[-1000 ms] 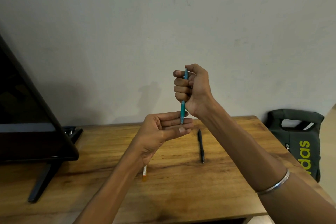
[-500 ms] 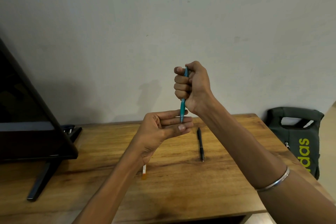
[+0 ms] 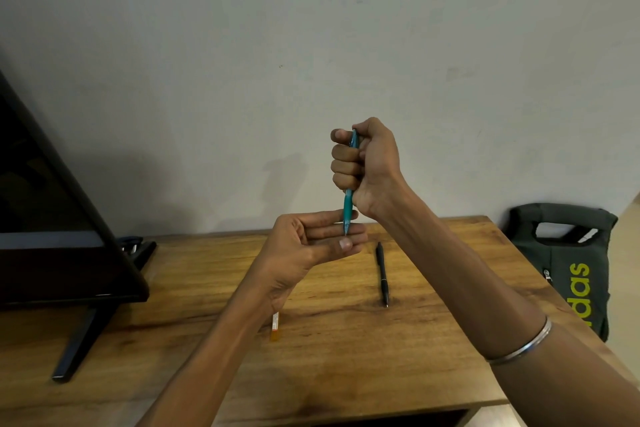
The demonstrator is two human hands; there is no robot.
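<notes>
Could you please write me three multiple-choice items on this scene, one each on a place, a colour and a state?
1. Where does the black pen lie? A on the wooden table; B on the floor; C in a cup.
2. What colour is the pen in the right hand? A red; B teal; C yellow.
3. How does the right hand hold that pen? A flat on an open palm; B in a closed fist, tip down; C between two fingertips.
Answers: 1 A, it rests on the bare wood to the right of the left hand; 2 B, the barrel below the fist is teal; 3 B, the fingers curl round it and its tip points down at the left hand's fingers.
</notes>
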